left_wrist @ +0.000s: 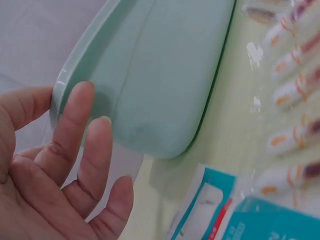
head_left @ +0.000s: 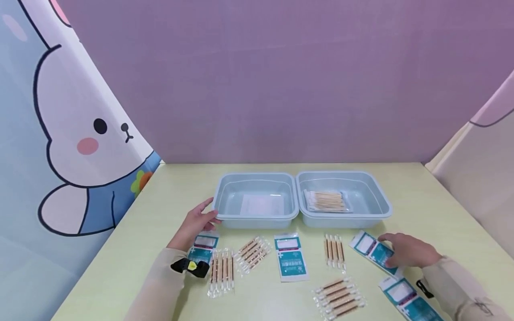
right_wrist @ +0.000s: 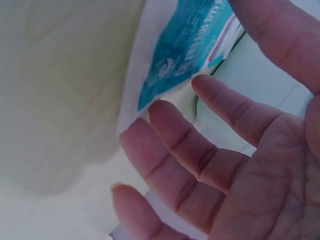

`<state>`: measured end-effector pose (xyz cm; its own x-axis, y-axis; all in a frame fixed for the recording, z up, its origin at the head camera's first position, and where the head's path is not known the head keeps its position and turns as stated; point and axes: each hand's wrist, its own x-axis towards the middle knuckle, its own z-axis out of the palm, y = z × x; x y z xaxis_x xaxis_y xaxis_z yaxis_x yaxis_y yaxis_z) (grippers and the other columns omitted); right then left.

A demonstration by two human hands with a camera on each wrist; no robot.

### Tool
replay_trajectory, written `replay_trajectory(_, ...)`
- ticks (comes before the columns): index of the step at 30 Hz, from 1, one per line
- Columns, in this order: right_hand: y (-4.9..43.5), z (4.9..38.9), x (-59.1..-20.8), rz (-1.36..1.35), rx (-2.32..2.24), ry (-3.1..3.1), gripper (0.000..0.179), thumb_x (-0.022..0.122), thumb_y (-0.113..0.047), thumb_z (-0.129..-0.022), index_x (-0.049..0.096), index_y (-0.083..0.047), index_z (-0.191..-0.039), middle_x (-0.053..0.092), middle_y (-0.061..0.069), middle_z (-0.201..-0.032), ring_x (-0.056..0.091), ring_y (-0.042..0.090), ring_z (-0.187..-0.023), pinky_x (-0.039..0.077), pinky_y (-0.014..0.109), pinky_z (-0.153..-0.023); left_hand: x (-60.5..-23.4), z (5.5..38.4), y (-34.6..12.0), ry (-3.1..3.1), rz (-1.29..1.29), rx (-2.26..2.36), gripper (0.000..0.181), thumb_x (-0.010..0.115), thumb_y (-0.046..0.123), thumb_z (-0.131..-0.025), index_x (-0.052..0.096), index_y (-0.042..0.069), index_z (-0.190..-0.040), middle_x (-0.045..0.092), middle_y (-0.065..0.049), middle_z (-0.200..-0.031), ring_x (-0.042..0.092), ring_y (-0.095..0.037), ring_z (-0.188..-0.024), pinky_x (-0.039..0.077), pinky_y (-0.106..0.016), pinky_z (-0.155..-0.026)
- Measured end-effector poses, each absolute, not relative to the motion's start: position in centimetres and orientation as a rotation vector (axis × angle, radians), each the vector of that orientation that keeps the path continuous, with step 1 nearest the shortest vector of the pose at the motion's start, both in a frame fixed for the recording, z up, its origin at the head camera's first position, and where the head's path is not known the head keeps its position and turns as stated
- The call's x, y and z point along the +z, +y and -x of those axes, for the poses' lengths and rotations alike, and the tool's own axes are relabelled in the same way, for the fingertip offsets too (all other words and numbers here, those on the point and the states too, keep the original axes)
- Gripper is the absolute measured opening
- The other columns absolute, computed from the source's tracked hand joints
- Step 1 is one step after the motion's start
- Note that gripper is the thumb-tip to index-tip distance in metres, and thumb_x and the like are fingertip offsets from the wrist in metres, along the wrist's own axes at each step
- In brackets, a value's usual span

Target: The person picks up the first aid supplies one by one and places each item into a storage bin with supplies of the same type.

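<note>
In the head view, my left hand is at the near left corner of the left pale-blue basin. In the left wrist view its thumb touches the basin's rim, and the other fingers spread loosely beside the wall. My right hand is over a teal-and-white swab packet on the table. Its fingertips touch the edge of that packet in the right wrist view, fingers loosely bent. Part of the packet is hidden under the hand.
The right basin contains a bag of wooden swabs; the left basin holds a whitish flat piece. On the table lie more teal packets and several clear-wrapped cotton swab strips. A purple backdrop stands behind.
</note>
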<state>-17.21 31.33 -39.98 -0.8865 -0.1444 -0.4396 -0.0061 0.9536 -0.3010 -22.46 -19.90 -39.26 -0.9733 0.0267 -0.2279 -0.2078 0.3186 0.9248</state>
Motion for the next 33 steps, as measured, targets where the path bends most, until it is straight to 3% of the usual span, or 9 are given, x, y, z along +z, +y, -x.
replay_trajectory(11, 31.4, 17.3, -40.3, 0.099, -0.449, 2.63, 0.059, 0.08, -0.02, -0.076, 0.054, 0.001, -0.125, 0.06, 0.02, -0.108, 0.056, 0.032, -0.092, 0.045, 0.058, -0.079, -39.6, 22.5, -19.7, 2.301, 0.212, 1.805, 0.062, 0.058, 0.017, -0.097, 0.028, 0.011, -0.151, 0.071, -0.003, -0.083, 0.06, -0.014, -0.062, 0.05, -0.027, -0.069)
replay_trajectory(18, 31.7, 17.1, -40.3, 0.185, -0.63, 2.634, 0.039, 0.071, -0.001, -0.079, 0.058, 0.002, -0.115, 0.054, 0.006, -0.082, 0.051, 0.021, -0.072, 0.046, 0.039, -0.063, -39.6, 22.3, -19.6, 2.289, 0.226, 1.831, 0.062, 0.057, 0.016, -0.097, 0.028, 0.011, -0.151, 0.071, -0.004, -0.083, 0.059, -0.015, -0.061, 0.049, -0.027, -0.068)
replay_trajectory(25, 31.9, 17.2, -40.3, 0.233, -0.826, 2.563, 0.035, 0.066, 0.003, -0.082, 0.058, 0.001, -0.116, 0.051, 0.007, -0.082, 0.05, 0.02, -0.069, 0.047, 0.033, -0.054, -39.9, 22.4, -19.8, 2.23, 0.254, 1.883, 0.061, 0.057, 0.015, -0.097, 0.029, 0.012, -0.151, 0.07, 0.001, -0.078, 0.056, -0.012, -0.057, 0.048, -0.025, -0.065)
replay_trajectory(33, 32.2, 16.8, -39.0, 0.482, -1.016, 2.459, 0.039, 0.061, 0.001, -0.087, 0.051, 0.01, -0.123, 0.049, 0.005, -0.083, 0.045, 0.012, -0.062, 0.04, 0.025, -0.047, -40.1, 22.7, -19.6, 2.179, 0.232, 1.933, 0.061, 0.056, 0.016, -0.098, 0.028, 0.014, -0.152, 0.068, 0.003, -0.076, 0.055, -0.011, -0.056, 0.048, -0.023, -0.063)
